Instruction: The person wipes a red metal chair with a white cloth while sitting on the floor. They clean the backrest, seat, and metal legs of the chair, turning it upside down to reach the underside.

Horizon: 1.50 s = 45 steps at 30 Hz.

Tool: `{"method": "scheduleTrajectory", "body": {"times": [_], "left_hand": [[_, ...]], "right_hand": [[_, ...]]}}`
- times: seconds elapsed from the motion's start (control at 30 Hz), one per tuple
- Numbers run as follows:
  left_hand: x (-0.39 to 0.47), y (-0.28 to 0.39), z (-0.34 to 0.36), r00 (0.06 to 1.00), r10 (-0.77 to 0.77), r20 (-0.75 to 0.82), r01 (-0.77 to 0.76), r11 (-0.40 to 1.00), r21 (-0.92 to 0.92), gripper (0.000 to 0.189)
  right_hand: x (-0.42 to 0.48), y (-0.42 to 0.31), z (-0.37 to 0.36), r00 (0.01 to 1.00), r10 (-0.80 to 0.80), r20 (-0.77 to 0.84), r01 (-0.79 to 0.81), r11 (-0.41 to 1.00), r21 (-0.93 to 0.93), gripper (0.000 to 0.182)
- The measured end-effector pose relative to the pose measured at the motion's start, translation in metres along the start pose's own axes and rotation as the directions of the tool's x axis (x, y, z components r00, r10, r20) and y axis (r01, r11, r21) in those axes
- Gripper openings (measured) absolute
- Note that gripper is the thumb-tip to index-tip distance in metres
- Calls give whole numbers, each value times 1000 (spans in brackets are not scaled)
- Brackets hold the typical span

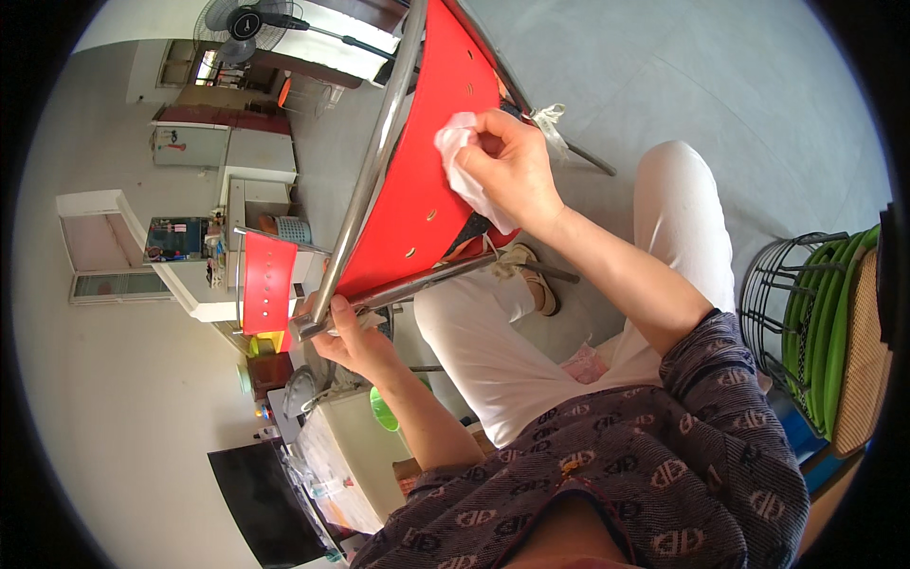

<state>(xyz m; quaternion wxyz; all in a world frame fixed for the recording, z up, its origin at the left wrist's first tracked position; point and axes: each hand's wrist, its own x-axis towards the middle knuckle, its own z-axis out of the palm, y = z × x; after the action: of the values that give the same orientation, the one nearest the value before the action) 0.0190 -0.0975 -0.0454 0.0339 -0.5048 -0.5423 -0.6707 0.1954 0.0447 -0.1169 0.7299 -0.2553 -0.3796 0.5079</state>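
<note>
A chair with a red panel (405,192) and a metal tube frame (377,135) stands tilted before me. The panel has several small slots. My right hand (515,167) pinches a crumpled white cloth or tissue (458,153) against the red panel. At the lower end of the frame, my left hand (352,338) grips the tube's corner, thumb on top, with a bit of white material beside its fingers. White ties (551,124) are knotted round the chair's tubes.
Stacked green chairs (828,320) stand at the right. Another red-backed chair (269,284) is at the left, with a pedestal fan (245,25) at the top. A black flat screen (263,505) and a cluttered cabinet (355,455) lie at lower left. My legs are beneath the chair.
</note>
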Motion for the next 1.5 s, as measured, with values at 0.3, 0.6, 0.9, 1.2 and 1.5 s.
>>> {"method": "scheduleTrajectory", "body": {"times": [0.3, 0.6, 0.9, 1.2, 1.5], "left_hand": [[-1, -8, 8, 999, 16, -35, -18, 998, -64, 33], [1, -19, -4, 998, 59, 8, -58, 996, -74, 27], [-3, -16, 4, 998, -5, -70, 0, 998, -67, 20], [-3, -5, 12, 999, 23, -46, -26, 998, -56, 21], [0, -8, 1, 997, -65, 30, 66, 998, -21, 27]], "right_hand": [[4, 21, -21, 997, 68, 24, -63, 982, -180, 8], [-7, -14, 7, 986, -114, 121, 139, 966, -218, 6], [-9, -23, 13, 983, -124, 138, 148, 972, -182, 8], [-5, -10, 13, 991, -116, 69, 127, 975, -182, 8], [16, -5, -16, 998, 66, -17, -68, 959, -275, 12]]}}
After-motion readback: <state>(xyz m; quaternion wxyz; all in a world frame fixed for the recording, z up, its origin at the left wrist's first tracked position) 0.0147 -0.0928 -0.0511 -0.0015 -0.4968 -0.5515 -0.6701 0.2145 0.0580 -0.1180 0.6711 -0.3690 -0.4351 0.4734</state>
